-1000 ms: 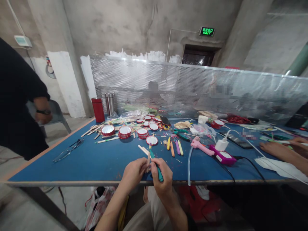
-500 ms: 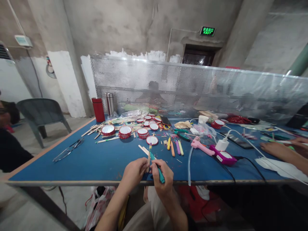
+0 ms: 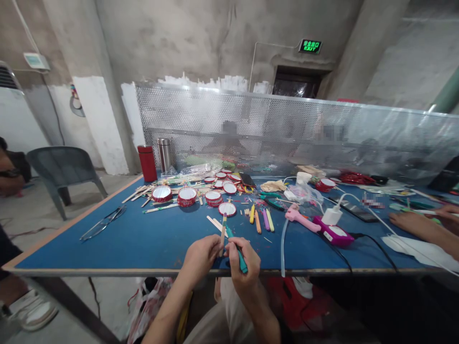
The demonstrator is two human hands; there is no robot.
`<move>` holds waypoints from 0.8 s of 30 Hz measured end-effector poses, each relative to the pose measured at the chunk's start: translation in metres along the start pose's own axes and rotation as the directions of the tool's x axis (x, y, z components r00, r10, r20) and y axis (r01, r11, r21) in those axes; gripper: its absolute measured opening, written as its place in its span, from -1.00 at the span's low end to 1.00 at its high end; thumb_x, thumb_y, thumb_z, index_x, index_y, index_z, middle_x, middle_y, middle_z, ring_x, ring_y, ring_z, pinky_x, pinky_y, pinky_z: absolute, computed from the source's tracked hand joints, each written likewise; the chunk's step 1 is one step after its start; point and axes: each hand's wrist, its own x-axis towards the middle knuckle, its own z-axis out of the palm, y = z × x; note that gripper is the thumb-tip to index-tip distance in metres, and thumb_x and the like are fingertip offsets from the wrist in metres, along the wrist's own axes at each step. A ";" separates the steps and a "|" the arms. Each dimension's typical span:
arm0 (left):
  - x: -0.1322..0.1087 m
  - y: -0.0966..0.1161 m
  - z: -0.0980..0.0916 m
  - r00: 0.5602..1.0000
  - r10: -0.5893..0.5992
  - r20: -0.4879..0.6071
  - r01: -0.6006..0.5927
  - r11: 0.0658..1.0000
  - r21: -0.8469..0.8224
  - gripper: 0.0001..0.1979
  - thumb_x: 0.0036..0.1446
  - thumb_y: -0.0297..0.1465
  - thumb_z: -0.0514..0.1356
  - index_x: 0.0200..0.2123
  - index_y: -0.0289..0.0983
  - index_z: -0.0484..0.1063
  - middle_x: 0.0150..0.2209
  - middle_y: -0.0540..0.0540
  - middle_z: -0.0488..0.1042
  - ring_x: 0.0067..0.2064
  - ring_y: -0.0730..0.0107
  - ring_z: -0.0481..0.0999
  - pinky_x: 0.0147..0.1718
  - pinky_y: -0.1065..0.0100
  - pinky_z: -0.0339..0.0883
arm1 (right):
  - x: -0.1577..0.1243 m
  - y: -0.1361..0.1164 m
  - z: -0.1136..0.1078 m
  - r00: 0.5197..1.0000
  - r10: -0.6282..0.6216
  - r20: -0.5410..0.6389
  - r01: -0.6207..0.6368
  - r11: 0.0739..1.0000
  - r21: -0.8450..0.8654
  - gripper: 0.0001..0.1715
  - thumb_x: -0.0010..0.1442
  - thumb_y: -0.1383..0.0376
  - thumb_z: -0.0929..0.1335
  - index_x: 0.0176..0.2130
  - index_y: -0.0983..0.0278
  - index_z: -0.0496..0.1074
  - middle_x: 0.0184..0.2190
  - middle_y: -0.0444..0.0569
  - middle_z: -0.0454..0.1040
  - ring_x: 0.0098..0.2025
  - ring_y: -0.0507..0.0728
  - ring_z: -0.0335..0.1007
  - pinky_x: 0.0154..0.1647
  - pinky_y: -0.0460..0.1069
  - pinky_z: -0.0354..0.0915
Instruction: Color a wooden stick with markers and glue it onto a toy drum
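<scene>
My left hand (image 3: 204,252) is closed on a wooden craft stick (image 3: 223,234), held upright near the table's front edge. Purple and yellow colouring shows at the stick's top end. Closed round a teal marker (image 3: 242,262), my right hand (image 3: 246,258) is just to the right of it. The marker's upper end leans toward the stick; whether they touch I cannot tell. Two bare craft sticks (image 3: 214,222) lie behind my left hand. Beyond them is a small red-rimmed drum (image 3: 227,209) with a white top. Yellow, orange, purple and pale green markers (image 3: 266,220) lie to the right.
More small drums (image 3: 187,196) and loose sticks spread across the back. Glasses (image 3: 103,223) lie at left, near a red flask (image 3: 147,163). At right are a pink glue gun (image 3: 301,219), a purple power box (image 3: 333,232), cables, and another person's hand (image 3: 405,221).
My right hand and the teal marker have shifted slightly right. My left hand keeps the stick in nearly the same place. At far left, a passing person's leg and shoe have come into view.
</scene>
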 end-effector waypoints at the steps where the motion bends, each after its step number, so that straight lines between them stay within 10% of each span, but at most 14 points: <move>1: 0.000 0.000 0.000 1.000 -0.004 0.000 0.004 1.000 -0.002 -0.72 0.19 -0.27 -0.08 -0.52 -0.22 0.20 -0.51 0.03 0.33 -0.45 0.43 0.26 -0.45 0.45 0.03 | 0.000 0.000 0.000 1.000 -0.003 0.013 0.003 1.000 0.004 -0.86 0.24 0.39 0.23 -0.22 0.25 0.36 -0.41 -0.09 0.46 -0.39 0.03 0.44 -0.34 -0.09 0.31; 24: 0.001 -0.001 0.001 1.000 -0.007 -0.011 0.008 0.999 0.043 -0.71 0.20 -0.28 -0.07 -0.54 -0.22 0.21 -0.54 0.04 0.32 -0.48 0.45 0.25 -0.48 0.46 0.01 | -0.002 0.001 -0.001 1.000 0.013 0.025 -0.013 1.000 0.007 -0.86 0.23 0.39 0.23 -0.25 0.25 0.36 -0.45 -0.11 0.45 -0.44 0.02 0.42 -0.37 -0.10 0.30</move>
